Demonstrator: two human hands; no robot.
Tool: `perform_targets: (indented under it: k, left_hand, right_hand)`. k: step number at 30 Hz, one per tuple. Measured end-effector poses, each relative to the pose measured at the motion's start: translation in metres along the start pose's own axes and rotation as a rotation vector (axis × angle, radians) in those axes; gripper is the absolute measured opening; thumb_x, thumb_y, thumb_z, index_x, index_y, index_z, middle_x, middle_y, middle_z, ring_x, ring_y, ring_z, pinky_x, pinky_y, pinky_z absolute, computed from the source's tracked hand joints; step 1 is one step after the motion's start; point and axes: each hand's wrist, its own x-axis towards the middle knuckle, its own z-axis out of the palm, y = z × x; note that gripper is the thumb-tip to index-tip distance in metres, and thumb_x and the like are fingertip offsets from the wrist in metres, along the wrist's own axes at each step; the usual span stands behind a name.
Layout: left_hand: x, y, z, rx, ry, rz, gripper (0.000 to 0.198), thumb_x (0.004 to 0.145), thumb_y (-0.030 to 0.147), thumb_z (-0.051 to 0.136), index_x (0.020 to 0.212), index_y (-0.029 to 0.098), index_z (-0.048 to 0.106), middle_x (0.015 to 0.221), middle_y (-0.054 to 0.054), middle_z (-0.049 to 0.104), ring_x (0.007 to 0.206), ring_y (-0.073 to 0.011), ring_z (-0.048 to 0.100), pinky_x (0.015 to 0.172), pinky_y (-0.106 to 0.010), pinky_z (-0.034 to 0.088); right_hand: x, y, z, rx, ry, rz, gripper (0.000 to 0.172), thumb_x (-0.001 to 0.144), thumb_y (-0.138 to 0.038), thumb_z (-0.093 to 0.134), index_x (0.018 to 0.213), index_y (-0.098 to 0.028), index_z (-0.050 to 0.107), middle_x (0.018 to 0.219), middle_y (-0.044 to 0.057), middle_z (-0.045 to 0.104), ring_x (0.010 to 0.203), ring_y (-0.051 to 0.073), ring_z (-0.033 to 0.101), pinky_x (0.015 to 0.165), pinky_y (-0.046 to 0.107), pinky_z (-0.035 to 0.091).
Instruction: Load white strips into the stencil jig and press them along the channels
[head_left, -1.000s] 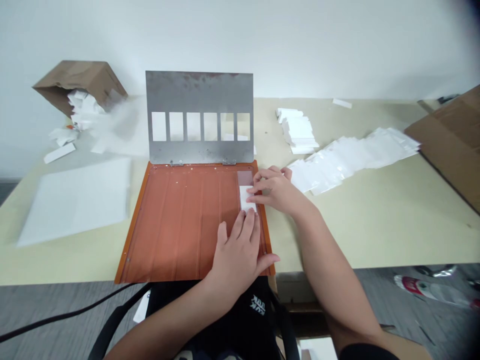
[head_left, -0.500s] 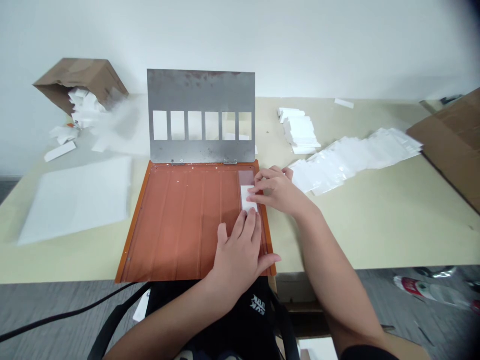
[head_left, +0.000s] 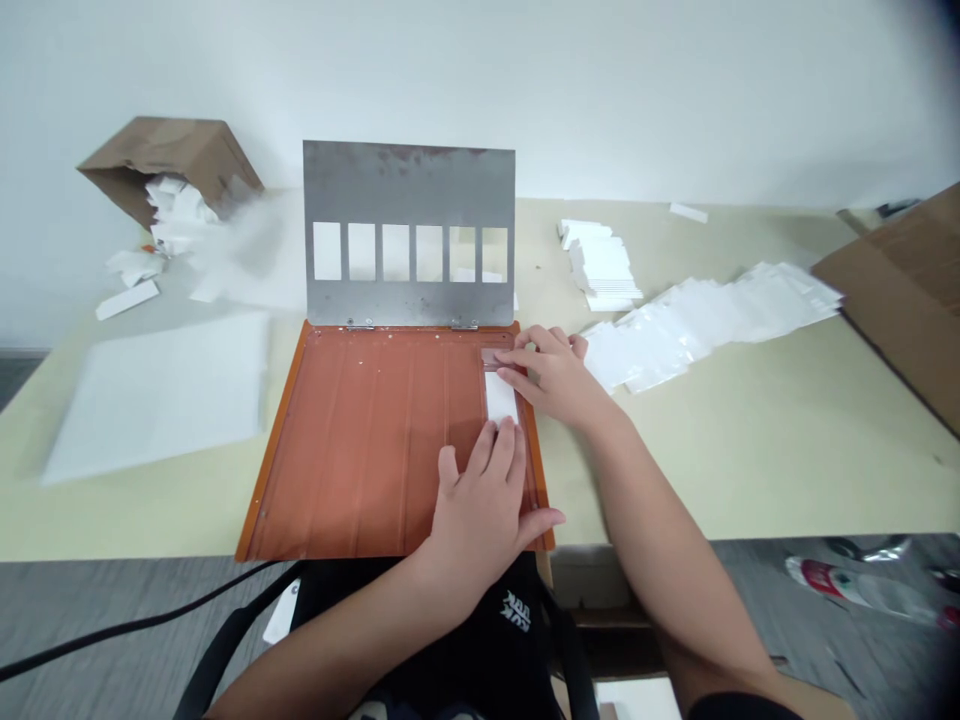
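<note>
An orange ribbed tray (head_left: 360, 440) lies at the table's near edge, with a grey metal lid (head_left: 409, 190) with several rectangular windows hinged upright behind it. A small white card in a clear sleeve (head_left: 500, 397) lies in the tray's rightmost groove. My left hand (head_left: 484, 505) lies flat on the tray, fingers stretched out, fingertips touching the card's near end. My right hand (head_left: 551, 375) rests at the tray's right edge, fingers extended onto the sleeve's far end and side.
A row of clear sleeves (head_left: 705, 315) and a stack of white cards (head_left: 600, 265) lie to the right. White sheets (head_left: 154, 390) lie at left, beside a tipped cardboard box (head_left: 172, 160) spilling cards. Another cardboard box (head_left: 907, 290) sits far right.
My right hand's fingers have slid a little up toward the sleeve's far end, uncovering more of the white card. My left hand has stayed put.
</note>
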Motion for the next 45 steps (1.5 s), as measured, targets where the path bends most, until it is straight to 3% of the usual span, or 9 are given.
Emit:
perform_targets:
  k: [8, 13, 16, 19, 25, 35, 45]
  left_hand:
    - [0.000, 0.001, 0.001, -0.007, -0.004, -0.013, 0.079, 0.094, 0.069, 0.027, 0.149, 0.014, 0.038, 0.157, -0.013, 0.038, 0.139, -0.0324, 0.039, 0.100, -0.055, 0.043]
    - [0.000, 0.001, 0.002, -0.012, -0.008, -0.008, 0.079, 0.094, 0.069, 0.025, 0.149, 0.013, 0.036, 0.157, -0.011, 0.037, 0.139, -0.0307, 0.038, 0.098, -0.055, 0.045]
    - [0.000, 0.001, 0.001, -0.013, -0.011, -0.009, 0.080, 0.094, 0.069, 0.023, 0.150, 0.012, 0.035, 0.158, -0.010, 0.037, 0.139, -0.0298, 0.039, 0.099, -0.056, 0.045]
    - [0.000, 0.001, 0.000, -0.012, -0.015, -0.011, 0.080, 0.094, 0.069, 0.024, 0.150, 0.013, 0.035, 0.157, -0.011, 0.037, 0.139, -0.0305, 0.039, 0.099, -0.055, 0.045]
    - [-0.001, 0.001, 0.001, -0.017, -0.006, -0.014, 0.081, 0.093, 0.070, 0.027, 0.150, 0.013, 0.035, 0.158, -0.011, 0.037, 0.139, -0.0313, 0.040, 0.100, -0.055, 0.044]
    - [-0.002, 0.001, 0.004, -0.004, -0.005, -0.006, 0.081, 0.094, 0.069, 0.016, 0.150, 0.013, 0.035, 0.159, -0.010, 0.035, 0.139, -0.0298, 0.038, 0.100, -0.053, 0.043]
    - [-0.002, 0.000, 0.005, -0.042, 0.005, -0.003, 0.083, 0.092, 0.072, 0.023, 0.151, 0.015, 0.035, 0.158, -0.010, 0.037, 0.140, -0.0319, 0.035, 0.100, -0.051, 0.043]
  right_hand:
    - [0.000, -0.002, -0.002, 0.132, 0.034, -0.032, 0.011, 0.092, -0.031, 0.054, 0.096, -0.027, 0.064, 0.105, 0.001, 0.071, 0.104, 0.024, 0.057, 0.092, 0.043, 0.020]
    - [-0.003, -0.002, -0.005, 0.277, 0.053, 0.008, 0.025, 0.089, -0.028, 0.057, 0.114, -0.029, 0.059, 0.091, -0.001, 0.073, 0.098, 0.022, 0.062, 0.098, 0.043, 0.019]
    - [-0.004, -0.002, -0.010, 0.267, 0.034, -0.026, 0.009, 0.089, -0.029, 0.059, 0.091, -0.027, 0.068, 0.088, -0.001, 0.074, 0.094, 0.022, 0.063, 0.096, 0.043, 0.019]
    - [-0.005, -0.003, -0.015, 0.257, 0.000, -0.071, 0.017, 0.089, -0.030, 0.061, 0.076, -0.026, 0.070, 0.089, -0.002, 0.074, 0.093, 0.021, 0.063, 0.093, 0.044, 0.019]
    - [-0.007, -0.003, -0.016, 0.223, -0.078, -0.114, 0.017, 0.090, -0.031, 0.063, 0.077, -0.028, 0.074, 0.088, -0.002, 0.073, 0.086, 0.018, 0.060, 0.088, 0.043, 0.020]
    - [-0.008, -0.001, -0.015, 0.196, -0.100, -0.136, 0.019, 0.091, -0.032, 0.062, 0.079, -0.029, 0.076, 0.090, -0.001, 0.073, 0.087, 0.018, 0.060, 0.087, 0.042, 0.020]
    - [-0.009, -0.001, -0.016, 0.202, -0.122, -0.140, 0.017, 0.091, -0.031, 0.063, 0.080, -0.030, 0.076, 0.089, -0.003, 0.072, 0.087, 0.017, 0.060, 0.089, 0.042, 0.019]
